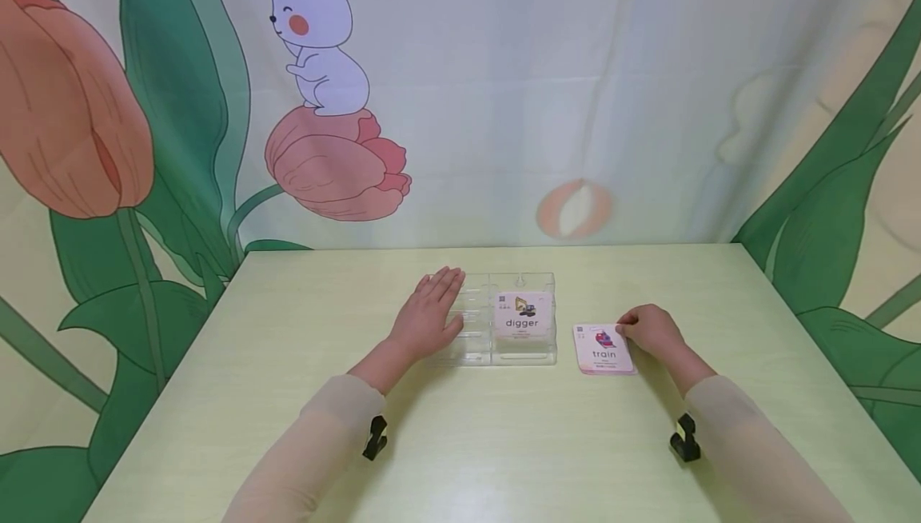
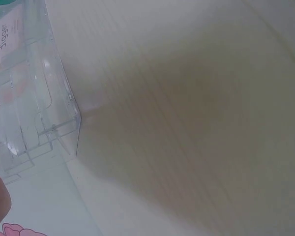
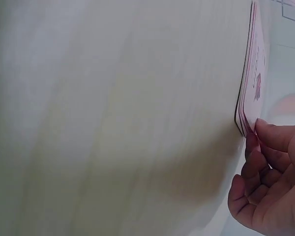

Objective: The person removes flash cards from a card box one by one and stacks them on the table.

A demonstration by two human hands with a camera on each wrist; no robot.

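Pale, faintly grained table spanned most of the lower half of the head view. Directly on it, a clear plastic tray lay flat near frame centre; just to its right, not touching, lay a stack of cards, "train" uppermost.

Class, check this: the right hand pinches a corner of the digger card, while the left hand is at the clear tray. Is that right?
Not quite: the right hand pinches a corner of the train card, not the digger card, as the head view shows. The left hand is at the clear tray.
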